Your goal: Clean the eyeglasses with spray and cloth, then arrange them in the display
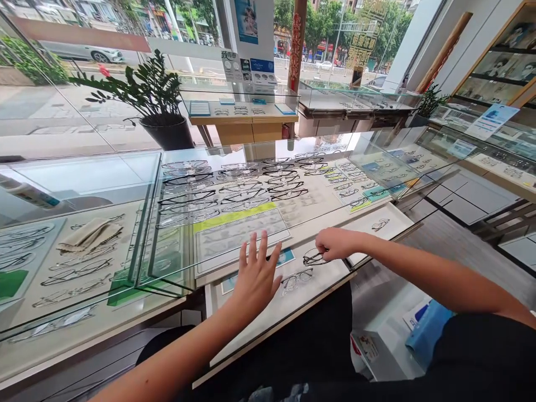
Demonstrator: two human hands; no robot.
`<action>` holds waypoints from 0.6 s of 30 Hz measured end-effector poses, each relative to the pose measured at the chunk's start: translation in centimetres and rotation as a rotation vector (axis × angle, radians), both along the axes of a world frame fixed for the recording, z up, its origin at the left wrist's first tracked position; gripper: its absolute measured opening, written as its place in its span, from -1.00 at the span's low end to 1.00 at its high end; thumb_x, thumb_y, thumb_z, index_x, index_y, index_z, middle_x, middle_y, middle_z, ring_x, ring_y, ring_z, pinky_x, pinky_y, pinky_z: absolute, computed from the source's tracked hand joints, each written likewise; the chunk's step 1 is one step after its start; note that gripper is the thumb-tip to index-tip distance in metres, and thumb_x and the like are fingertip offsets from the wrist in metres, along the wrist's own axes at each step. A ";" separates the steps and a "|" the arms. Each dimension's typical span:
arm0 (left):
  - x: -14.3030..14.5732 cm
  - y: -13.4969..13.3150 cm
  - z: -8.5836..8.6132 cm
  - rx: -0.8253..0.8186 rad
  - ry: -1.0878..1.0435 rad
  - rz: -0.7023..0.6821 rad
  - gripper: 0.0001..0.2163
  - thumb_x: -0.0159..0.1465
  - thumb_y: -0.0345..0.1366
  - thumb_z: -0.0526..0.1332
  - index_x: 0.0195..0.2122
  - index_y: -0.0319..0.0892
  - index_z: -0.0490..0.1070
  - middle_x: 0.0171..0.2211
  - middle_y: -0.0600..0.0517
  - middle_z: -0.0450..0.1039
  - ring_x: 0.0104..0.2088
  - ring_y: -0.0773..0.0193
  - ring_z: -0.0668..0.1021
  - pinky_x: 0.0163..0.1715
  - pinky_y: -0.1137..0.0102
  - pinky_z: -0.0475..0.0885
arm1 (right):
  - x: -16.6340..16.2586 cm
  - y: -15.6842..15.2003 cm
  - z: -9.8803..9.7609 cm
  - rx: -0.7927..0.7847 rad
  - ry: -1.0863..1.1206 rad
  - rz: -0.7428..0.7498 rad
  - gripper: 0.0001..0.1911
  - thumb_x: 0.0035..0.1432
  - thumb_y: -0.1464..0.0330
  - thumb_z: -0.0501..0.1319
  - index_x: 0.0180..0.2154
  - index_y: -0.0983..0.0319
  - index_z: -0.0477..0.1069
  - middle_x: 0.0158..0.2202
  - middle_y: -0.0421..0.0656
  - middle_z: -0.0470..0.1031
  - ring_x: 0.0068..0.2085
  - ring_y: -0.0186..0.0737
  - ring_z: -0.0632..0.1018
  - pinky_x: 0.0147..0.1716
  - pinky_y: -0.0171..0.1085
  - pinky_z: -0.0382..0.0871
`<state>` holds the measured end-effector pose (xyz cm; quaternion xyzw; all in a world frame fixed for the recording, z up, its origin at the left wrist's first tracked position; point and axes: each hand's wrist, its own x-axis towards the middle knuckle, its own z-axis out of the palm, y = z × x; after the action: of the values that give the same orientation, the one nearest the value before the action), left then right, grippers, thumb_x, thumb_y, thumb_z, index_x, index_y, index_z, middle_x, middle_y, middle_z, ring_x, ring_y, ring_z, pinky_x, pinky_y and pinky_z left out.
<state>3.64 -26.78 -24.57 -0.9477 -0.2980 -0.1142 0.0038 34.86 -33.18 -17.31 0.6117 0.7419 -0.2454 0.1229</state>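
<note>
My left hand (258, 272) hovers palm down with its fingers spread, over the pulled-out white drawer (259, 329), and holds nothing. A pair of clear-framed eyeglasses (297, 279) lies in the drawer just right of it. Farther right, my right hand (335, 244) is closed on a pair of dark-framed eyeglasses (310, 258), which it holds low over the drawer; its fingertips are partly hidden. Several rows of eyeglasses (245, 190) stand on the glass counter top (310, 218) beyond both hands.
A brown cloth (90, 234) and a bottle (31, 192) are on the left counter. Another open tray (397, 215) at right holds one pair of glasses. A potted plant (161, 111) stands behind the counter. A blue folder (431, 329) is low at right.
</note>
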 end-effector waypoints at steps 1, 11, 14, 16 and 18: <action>-0.1 0.1 -0.1 0.002 -0.009 0.001 -0.15 0.42 0.04 0.48 0.66 -0.13 0.30 0.73 -0.40 -0.05 0.71 -0.57 0.02 0.63 -0.39 -0.03 | 0.1 0.5 -1.4 0.002 -0.076 0.023 -0.94 0.25 0.36 0.42 -0.31 0.16 0.67 -0.19 -0.08 0.77 -0.17 -0.08 0.67 -0.27 -0.23 0.33; -0.8 1.4 -3.3 0.016 -0.032 -0.026 -0.02 0.33 0.06 0.53 0.70 -0.06 0.21 0.76 -0.37 -0.17 0.73 -0.56 -0.12 0.64 -0.39 -0.22 | 7.9 7.6 -7.7 0.230 -0.393 -0.040 -0.80 0.26 0.47 0.34 -0.14 0.31 0.75 0.03 0.22 0.76 0.20 0.21 0.61 0.28 -0.04 0.31; -1.1 1.6 -3.8 0.027 -0.016 -0.042 -0.07 0.31 0.03 0.55 0.66 -0.03 0.29 0.76 -0.37 -0.18 0.74 -0.55 -0.15 0.64 -0.40 -0.23 | 11.0 9.5 -8.4 0.310 -0.427 -0.090 -0.71 0.28 0.49 0.29 -0.05 0.38 0.75 0.09 0.30 0.73 0.22 0.27 0.58 0.36 0.05 0.24; -1.4 1.6 -3.9 0.038 -0.008 -0.046 -0.08 0.32 0.03 0.54 0.66 -0.03 0.31 0.76 -0.37 -0.18 0.74 -0.53 -0.17 0.65 -0.38 -0.25 | 12.8 10.4 -8.8 0.345 -0.434 -0.113 -0.69 0.29 0.48 0.28 -0.02 0.38 0.75 0.07 0.30 0.73 0.21 0.28 0.58 0.37 0.07 0.23; -1.7 1.7 -4.0 0.053 -0.005 -0.049 -0.08 0.33 0.06 0.53 0.66 -0.03 0.30 0.76 -0.36 -0.17 0.74 -0.51 -0.17 0.66 -0.37 -0.27 | 14.3 11.0 -9.1 0.368 -0.433 -0.126 -0.69 0.30 0.47 0.29 -0.02 0.36 0.75 0.05 0.29 0.73 0.19 0.26 0.58 0.35 0.05 0.23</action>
<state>1.96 -25.12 -28.57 -0.9540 -0.2715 -0.1247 0.0254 49.14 -22.13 -26.41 0.7068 0.6910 0.0224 0.1500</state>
